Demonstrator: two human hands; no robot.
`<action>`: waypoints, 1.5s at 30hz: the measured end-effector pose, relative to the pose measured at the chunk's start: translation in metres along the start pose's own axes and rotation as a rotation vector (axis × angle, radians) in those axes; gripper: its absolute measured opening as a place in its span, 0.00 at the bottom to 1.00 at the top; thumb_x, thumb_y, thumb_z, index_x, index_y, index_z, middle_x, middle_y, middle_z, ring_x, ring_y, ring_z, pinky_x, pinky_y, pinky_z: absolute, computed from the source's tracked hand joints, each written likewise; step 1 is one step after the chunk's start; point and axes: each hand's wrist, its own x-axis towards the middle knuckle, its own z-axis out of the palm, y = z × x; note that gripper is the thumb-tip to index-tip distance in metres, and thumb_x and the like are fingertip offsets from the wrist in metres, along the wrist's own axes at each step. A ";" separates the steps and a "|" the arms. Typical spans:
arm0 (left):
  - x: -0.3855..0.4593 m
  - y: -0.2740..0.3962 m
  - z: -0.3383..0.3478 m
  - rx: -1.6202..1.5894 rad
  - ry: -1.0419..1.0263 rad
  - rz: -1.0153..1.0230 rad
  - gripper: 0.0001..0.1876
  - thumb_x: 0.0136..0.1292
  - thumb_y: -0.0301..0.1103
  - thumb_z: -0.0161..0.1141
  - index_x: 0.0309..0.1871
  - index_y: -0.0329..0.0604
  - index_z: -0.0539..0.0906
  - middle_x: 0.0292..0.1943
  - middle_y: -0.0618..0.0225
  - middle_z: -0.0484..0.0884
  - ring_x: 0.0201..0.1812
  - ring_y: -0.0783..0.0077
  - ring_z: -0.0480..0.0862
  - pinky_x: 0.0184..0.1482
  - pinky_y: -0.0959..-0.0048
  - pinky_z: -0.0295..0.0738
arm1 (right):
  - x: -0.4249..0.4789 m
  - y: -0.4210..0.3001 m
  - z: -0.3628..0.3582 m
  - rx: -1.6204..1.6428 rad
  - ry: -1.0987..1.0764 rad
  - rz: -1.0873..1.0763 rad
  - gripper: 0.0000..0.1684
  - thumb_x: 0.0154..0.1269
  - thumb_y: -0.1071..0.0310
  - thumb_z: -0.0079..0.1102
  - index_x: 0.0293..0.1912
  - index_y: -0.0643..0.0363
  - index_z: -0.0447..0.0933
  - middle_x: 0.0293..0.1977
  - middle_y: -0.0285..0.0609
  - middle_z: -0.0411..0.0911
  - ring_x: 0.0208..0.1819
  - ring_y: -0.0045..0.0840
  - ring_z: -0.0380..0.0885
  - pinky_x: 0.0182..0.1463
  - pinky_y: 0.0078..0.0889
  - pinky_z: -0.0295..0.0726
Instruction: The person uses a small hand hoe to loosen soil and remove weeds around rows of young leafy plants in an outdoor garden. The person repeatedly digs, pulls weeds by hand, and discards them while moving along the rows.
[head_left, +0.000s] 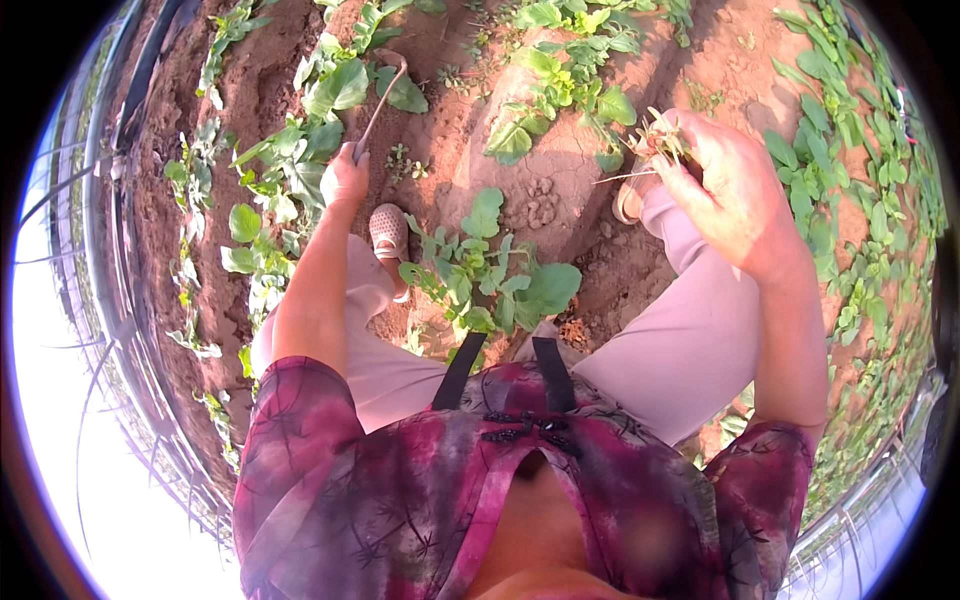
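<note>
My left hand (345, 180) grips a small hand hoe (381, 103) with a thin, curved neck. The hoe's bent tip reaches in among the leaves of a green crop plant (341, 84), and part of it is hard to make out. On the other side, my right hand (724, 191) is closed around a bunch of pulled weeds (660, 139), raised above my right shoe. Pale stems and roots stick out past the fingers. Between my legs grows a leafy plant (487, 281), low and broad-leaved, touched by neither hand.
Reddish soil ridges (457, 176) run away from me with crop rows on them. Small weeds (405, 163) sprout in the furrow beside my left shoe (388, 229). Dense green rows (862, 225) stand at right; a greenhouse frame (101, 225) curves along the left.
</note>
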 end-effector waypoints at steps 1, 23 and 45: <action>0.000 0.002 0.002 -0.055 -0.013 -0.007 0.17 0.66 0.49 0.60 0.53 0.53 0.80 0.42 0.52 0.86 0.46 0.45 0.85 0.49 0.52 0.78 | 0.001 -0.004 -0.002 0.050 -0.030 0.036 0.16 0.64 0.67 0.59 0.48 0.66 0.76 0.36 0.55 0.79 0.40 0.49 0.80 0.43 0.46 0.78; 0.024 0.124 0.128 -0.272 -0.314 -0.163 0.23 0.74 0.53 0.47 0.63 0.52 0.77 0.54 0.51 0.84 0.57 0.44 0.81 0.58 0.52 0.75 | 0.013 -0.012 0.002 0.051 -0.106 0.094 0.11 0.60 0.74 0.62 0.43 0.63 0.75 0.32 0.51 0.76 0.32 0.48 0.77 0.35 0.41 0.74; -0.126 -0.027 0.089 -0.121 -0.335 -0.297 0.23 0.72 0.54 0.49 0.63 0.53 0.76 0.54 0.49 0.83 0.57 0.43 0.81 0.59 0.50 0.75 | -0.002 -0.009 -0.001 0.004 -0.046 0.087 0.09 0.65 0.71 0.58 0.43 0.65 0.76 0.36 0.54 0.80 0.40 0.48 0.79 0.45 0.42 0.77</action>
